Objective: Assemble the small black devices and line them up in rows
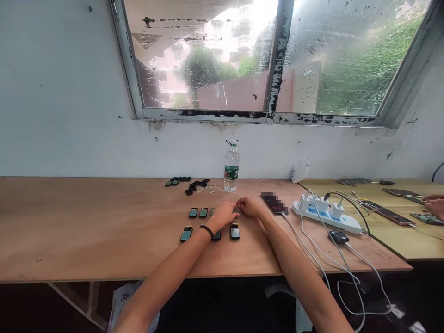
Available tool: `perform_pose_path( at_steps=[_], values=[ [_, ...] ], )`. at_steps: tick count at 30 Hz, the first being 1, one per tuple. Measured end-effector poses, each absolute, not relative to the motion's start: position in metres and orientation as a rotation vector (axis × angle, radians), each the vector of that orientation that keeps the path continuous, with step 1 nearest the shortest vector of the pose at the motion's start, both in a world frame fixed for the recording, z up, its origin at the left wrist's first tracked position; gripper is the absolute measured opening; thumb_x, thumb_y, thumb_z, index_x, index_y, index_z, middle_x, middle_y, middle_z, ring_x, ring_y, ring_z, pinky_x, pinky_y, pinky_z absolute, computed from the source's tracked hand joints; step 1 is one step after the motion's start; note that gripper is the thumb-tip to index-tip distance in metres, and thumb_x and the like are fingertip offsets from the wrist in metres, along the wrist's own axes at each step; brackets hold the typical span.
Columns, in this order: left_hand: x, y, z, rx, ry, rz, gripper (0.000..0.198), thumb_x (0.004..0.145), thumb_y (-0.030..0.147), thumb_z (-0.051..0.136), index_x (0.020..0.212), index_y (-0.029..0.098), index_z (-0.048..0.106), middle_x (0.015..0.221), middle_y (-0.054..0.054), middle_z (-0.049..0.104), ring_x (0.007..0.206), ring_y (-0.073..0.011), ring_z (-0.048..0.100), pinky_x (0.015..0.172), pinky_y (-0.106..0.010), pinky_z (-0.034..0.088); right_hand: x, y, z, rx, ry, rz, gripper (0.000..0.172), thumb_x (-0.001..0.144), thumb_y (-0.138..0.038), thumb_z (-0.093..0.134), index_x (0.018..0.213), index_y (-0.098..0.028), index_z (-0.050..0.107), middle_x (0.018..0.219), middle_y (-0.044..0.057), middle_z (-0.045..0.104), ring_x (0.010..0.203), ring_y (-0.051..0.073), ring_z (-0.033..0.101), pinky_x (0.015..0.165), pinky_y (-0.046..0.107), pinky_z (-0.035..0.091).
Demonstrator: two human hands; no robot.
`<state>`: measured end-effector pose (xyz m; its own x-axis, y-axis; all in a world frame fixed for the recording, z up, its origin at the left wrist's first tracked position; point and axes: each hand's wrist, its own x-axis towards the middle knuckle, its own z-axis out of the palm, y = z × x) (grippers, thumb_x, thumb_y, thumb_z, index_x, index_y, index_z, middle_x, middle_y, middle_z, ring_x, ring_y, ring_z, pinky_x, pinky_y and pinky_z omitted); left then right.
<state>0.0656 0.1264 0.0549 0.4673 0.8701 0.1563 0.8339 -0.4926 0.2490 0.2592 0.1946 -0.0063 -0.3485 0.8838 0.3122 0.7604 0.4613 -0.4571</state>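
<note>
My left hand (225, 215), with a dark band on the wrist, reaches over two rows of small black devices with screens. Its fingers are bent and nearly meet my right hand (250, 206), whose fingers curl inward at the right end of the back row. Whatever lies between the fingertips is too small and covered to make out. In the back row I see one device (193, 212) and another beside it (203, 212). The front row has a device (186, 234) at left, one (235, 231) with a pale screen at right, and one (216, 236) partly under my left forearm.
Behind stand a water bottle (231, 172), a pile of small black parts (196, 185) and more devices (175, 181). To the right are a phone (272, 202), a white power strip (343, 223) with trailing cables and a black gadget (338, 237). Another person's hand (435, 206) shows at far right.
</note>
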Motion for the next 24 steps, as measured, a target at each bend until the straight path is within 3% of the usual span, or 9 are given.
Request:
perform_pose_path(
  at_steps=[3, 6, 14, 18, 24],
  values=[
    [0.066, 0.130, 0.054, 2.566, 1.521, 0.357, 0.027, 0.083, 0.042, 0.077, 0.102, 0.021, 0.078, 0.102, -0.013, 0.077, 0.100, -0.0314, 0.070, 0.083, -0.034, 0.051, 0.263, 0.194, -0.007, -1.385, -2.166, 0.360, 0.036, 0.075, -0.001, 0.058, 0.101, -0.016, 0.077, 0.086, 0.006, 0.075, 0.073, 0.017, 0.062, 0.063, 0.023, 0.041],
    [0.066, 0.135, 0.053, 2.547, 1.536, 0.343, 0.027, 0.081, 0.043, 0.079, 0.097, 0.021, 0.079, 0.097, -0.012, 0.078, 0.095, -0.0300, 0.071, 0.078, -0.032, 0.051, 0.261, 0.193, -0.007, -1.353, -2.083, 0.479, 0.028, 0.075, -0.003, 0.058, 0.093, -0.015, 0.076, 0.084, 0.005, 0.075, 0.073, 0.017, 0.062, 0.064, 0.023, 0.042],
    [0.051, 0.152, 0.049, 2.512, 1.449, 0.333, 0.030, 0.078, 0.015, 0.072, 0.104, 0.027, 0.083, 0.093, -0.004, 0.080, 0.082, -0.0214, 0.071, 0.072, -0.027, 0.050, 0.248, 0.190, -0.005, -1.221, -1.868, 0.620, 0.017, 0.077, -0.014, 0.058, 0.089, -0.015, 0.070, 0.087, 0.006, 0.074, 0.077, 0.018, 0.065, 0.066, 0.024, 0.048],
    [0.043, 0.154, 0.044, 2.472, 1.434, 0.371, 0.030, 0.078, 0.018, 0.073, 0.106, 0.024, 0.083, 0.089, -0.004, 0.080, 0.078, -0.0206, 0.069, 0.067, -0.027, 0.049, 0.240, 0.187, -0.004, -1.122, -1.841, 0.714, 0.009, 0.077, -0.017, 0.060, 0.083, -0.015, 0.067, 0.081, 0.005, 0.071, 0.071, 0.016, 0.063, 0.065, 0.024, 0.048],
    [0.042, 0.155, 0.040, 2.474, 1.385, 0.445, 0.017, 0.079, 0.023, 0.073, 0.094, 0.022, 0.083, 0.083, -0.003, 0.077, 0.073, -0.0186, 0.066, 0.064, -0.026, 0.045, 0.235, 0.183, 0.001, -1.187, -1.906, 0.659, 0.005, 0.077, -0.017, 0.063, 0.080, -0.014, 0.067, 0.075, 0.003, 0.068, 0.068, 0.015, 0.060, 0.061, 0.023, 0.044]
  ],
)
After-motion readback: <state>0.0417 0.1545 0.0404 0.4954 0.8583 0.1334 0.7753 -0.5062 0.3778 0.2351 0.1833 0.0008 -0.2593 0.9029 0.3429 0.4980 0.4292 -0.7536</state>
